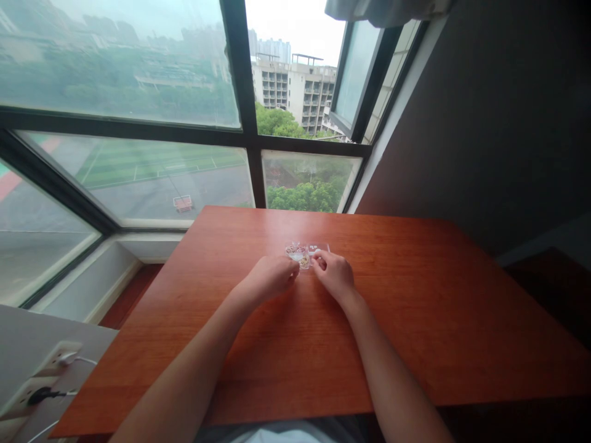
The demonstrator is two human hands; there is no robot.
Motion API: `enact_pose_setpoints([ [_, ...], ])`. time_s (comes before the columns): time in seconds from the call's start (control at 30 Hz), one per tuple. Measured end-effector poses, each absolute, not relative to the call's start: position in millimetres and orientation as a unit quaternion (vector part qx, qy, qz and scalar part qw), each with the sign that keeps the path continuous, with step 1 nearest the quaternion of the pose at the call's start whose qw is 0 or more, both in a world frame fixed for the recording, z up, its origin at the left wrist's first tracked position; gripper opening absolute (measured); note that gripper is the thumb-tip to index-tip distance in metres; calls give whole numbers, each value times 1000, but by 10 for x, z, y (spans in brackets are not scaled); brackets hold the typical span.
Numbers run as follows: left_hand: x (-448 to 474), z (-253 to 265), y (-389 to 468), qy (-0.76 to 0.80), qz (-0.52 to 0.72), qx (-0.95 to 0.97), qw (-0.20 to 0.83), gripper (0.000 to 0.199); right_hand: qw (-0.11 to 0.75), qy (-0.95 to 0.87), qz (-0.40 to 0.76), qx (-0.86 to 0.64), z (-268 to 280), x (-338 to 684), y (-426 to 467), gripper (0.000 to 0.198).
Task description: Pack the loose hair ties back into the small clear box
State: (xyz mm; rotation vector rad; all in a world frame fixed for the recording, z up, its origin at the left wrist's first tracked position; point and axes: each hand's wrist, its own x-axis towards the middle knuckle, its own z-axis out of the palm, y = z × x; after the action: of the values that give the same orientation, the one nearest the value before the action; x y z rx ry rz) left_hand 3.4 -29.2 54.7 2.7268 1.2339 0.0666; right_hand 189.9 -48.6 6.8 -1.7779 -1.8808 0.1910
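Note:
A small clear plastic box (303,261) lies on the wooden table, its compartments holding several tiny pieces, some gold-coloured and some darker. To its right is a flat clear part like an opened lid (325,247), with small white marks on it. My left hand (276,274) is at the box's near left side, fingers curled down and closed; what is in them is hidden. At the right side of the box, my right hand (336,274) has thumb and forefinger pinched together close to the clear edge. Whatever that pinch holds is too small to make out.
The reddish-brown table (415,320) spreads out around both forearms. Beyond its far edge stand dark-framed windows (252,132), one pane (357,74) swung outward. Wall sockets with plugs (44,394) and cables sit low at the left. A grey wall (462,135) rises at the right.

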Motion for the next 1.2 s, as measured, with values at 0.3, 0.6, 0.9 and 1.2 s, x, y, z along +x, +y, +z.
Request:
enact_pose_setpoints([
  [0.3,150,379,-183,461,182,863,96,16,261,-699,88,-660,103,1886,-500,13],
  [0.6,-32,274,-53,499,265,821,86,24,211,-634,80,-740,121,1910,-478,22],
  [0.9,-197,81,127,514,177,825,154,76,121,-585,100,-796,152,2056,-449,29],
  [1.2,-189,41,127,505,149,842,114,69,189,-631,44,-751,40,2026,-455,21],
])
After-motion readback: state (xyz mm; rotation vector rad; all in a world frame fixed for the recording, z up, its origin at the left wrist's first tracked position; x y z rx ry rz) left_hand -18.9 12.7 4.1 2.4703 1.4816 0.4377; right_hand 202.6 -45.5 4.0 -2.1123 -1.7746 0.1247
